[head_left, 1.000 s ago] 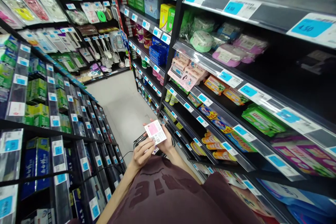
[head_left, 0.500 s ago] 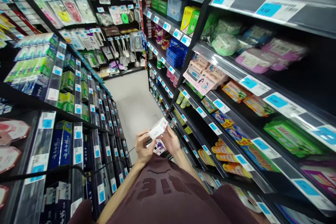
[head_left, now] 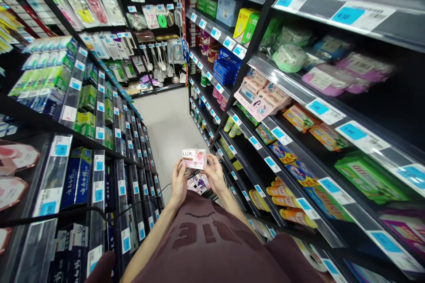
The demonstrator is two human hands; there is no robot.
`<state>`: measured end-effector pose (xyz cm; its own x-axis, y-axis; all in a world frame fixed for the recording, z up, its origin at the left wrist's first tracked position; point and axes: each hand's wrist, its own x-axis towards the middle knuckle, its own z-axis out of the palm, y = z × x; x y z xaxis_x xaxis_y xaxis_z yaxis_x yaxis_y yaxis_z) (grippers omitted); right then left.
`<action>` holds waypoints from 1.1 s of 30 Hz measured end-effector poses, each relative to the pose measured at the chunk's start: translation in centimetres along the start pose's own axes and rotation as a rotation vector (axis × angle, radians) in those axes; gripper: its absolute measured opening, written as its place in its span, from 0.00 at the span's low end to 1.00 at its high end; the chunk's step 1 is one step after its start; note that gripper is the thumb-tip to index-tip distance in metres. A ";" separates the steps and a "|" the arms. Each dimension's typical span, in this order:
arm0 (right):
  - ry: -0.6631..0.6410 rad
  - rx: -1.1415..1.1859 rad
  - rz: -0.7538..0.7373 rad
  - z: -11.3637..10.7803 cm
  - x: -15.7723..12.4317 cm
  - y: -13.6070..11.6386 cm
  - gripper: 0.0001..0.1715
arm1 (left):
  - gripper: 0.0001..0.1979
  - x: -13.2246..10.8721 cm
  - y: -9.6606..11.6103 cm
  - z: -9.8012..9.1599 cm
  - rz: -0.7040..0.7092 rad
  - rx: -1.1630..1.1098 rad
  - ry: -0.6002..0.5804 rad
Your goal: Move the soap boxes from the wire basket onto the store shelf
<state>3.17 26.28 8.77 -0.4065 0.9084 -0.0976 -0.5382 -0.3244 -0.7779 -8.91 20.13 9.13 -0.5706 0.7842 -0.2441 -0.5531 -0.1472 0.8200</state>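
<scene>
A white and pink soap box marked LUX is held up in front of my body, its printed front with a rose facing me. My left hand grips its left end between thumb and fingers. The right end is pinched by my right hand, with the thumb on the front. Below the box, between my wrists, part of a pink and purple patterned thing shows; what it is I cannot make out.
On the right, shelves hold orange soap packs, a pink display box and yellow tubes. Left shelves carry toothpaste boxes. A black cable crosses the lower left. Pale floor runs between the shelves toward a hanging rack.
The soap box has been turned from a tilted, edge-on pose to level, with its LUX front toward me. Both hands have shifted their hold to its two ends.
</scene>
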 end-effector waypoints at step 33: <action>-0.362 -0.617 -0.103 1.2 -1.2 -0.5 0.13 | 0.34 0.0 -0.4 -1.6 -0.471 -0.353 -0.211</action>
<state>2.99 25.06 10.03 -0.6525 0.7477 0.1236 -0.1156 0.0630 -0.9913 -9.64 19.25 8.00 -0.1042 0.9101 -0.4011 -0.9040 0.0815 0.4196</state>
